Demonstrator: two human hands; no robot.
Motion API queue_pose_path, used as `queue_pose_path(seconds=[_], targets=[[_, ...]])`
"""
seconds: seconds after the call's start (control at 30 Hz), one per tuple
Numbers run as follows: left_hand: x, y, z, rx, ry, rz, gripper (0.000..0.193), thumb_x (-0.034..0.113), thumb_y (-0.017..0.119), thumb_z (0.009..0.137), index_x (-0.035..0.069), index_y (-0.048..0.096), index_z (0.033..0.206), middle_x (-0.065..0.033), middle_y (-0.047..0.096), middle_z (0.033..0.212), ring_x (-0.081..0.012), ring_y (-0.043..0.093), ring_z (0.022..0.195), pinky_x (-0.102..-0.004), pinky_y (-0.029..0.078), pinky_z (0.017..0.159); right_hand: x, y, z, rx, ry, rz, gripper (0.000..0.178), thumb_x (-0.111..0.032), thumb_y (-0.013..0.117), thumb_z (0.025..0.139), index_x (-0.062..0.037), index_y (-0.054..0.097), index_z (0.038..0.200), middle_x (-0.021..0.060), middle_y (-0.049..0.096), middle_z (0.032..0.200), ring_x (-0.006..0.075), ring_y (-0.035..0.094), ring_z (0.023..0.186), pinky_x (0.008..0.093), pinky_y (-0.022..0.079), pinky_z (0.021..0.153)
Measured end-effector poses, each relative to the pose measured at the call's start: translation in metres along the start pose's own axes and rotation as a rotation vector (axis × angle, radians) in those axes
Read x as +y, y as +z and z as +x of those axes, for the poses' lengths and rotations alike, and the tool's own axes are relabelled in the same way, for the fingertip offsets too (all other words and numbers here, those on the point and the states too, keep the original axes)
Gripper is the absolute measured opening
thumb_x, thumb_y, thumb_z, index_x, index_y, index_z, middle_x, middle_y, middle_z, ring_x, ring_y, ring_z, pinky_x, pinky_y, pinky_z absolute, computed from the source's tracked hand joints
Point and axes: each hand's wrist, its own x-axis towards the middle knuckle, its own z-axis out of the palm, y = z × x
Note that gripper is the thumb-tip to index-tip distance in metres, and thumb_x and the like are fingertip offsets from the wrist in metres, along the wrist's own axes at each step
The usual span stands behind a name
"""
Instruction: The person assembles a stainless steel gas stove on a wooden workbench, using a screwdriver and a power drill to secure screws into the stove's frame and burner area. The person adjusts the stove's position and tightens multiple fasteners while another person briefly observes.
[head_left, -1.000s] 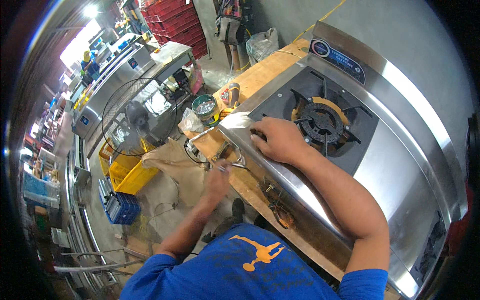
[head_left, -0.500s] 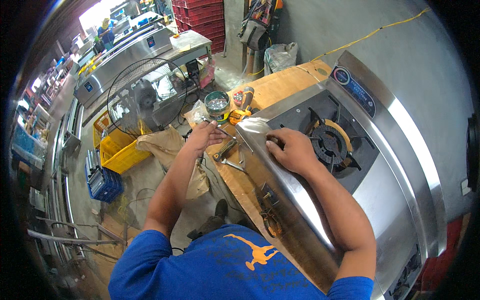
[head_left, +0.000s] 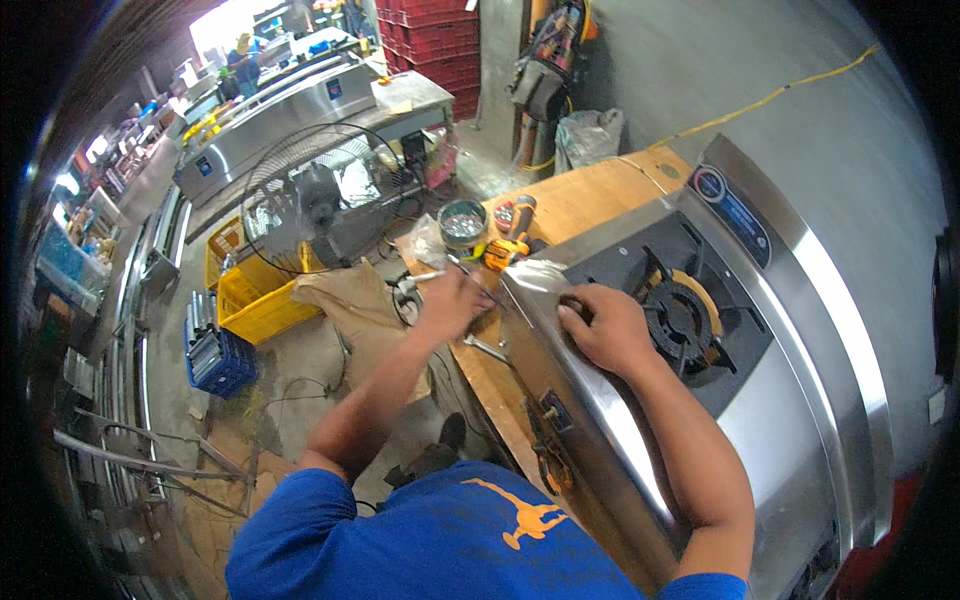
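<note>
A stainless-steel gas stove (head_left: 800, 400) lies along my right side, with a black round burner (head_left: 683, 322) in its dark top. My right hand (head_left: 608, 328) rests on its rounded front edge, fingers curled in; whether anything is inside them is hidden. Over the wooden bench by the stove's corner is my left hand (head_left: 452, 305), its fingers smeared by motion. A thin dark rod (head_left: 468, 273) shows beside those fingers; whether they grip it I cannot tell. Just below lies a wrench (head_left: 487, 348). A small control fitting (head_left: 554, 408) sits on the stove's front panel.
A yellow-and-black cordless drill (head_left: 505, 252) and a round tin of small metal parts (head_left: 463, 224) stand on the bench (head_left: 610, 185). Left of it are a large fan (head_left: 318, 195), a yellow crate (head_left: 265, 305) and a blue crate (head_left: 222, 365). A person (head_left: 243, 65) works far off.
My left hand has moved right, nearer the stove, and now covers the tool handle that lay on the bench. My right hand stays on the stove edge. The whole view has shifted slightly.
</note>
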Motion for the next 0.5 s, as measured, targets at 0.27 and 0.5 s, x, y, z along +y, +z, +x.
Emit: queue_pose_path(seconds=[0.27,0.5], targets=[[0.002,0.043,-0.068,0.062,0.485,0.566,0.022,0.023,0.058,0.099,0.007,0.057,0.114,-0.0223,0.060,0.110,-0.0452,0.064,0.095,-0.0534,0.052,0.078,-0.006,-0.003,-0.001,0.015,-0.026,-0.025,0.032,-0.030,0.063,0.090,-0.0108,0.071,0.114,0.0153,0.070,0.100,0.0371,0.067,0.095,0.0466,0.053,0.084],[-0.040,0.074,-0.105,0.062,0.523,0.399,0.037,0.014,0.067,0.091,0.008,0.055,0.126,-0.0178,0.056,0.121,-0.0369,0.061,0.105,-0.0431,0.051,0.091,0.001,-0.001,-0.006,0.038,-0.068,-0.010,0.028,-0.029,0.064,0.090,-0.0093,0.072,0.109,0.0161,0.068,0.095,0.0377,0.066,0.092,0.0465,0.053,0.081]])
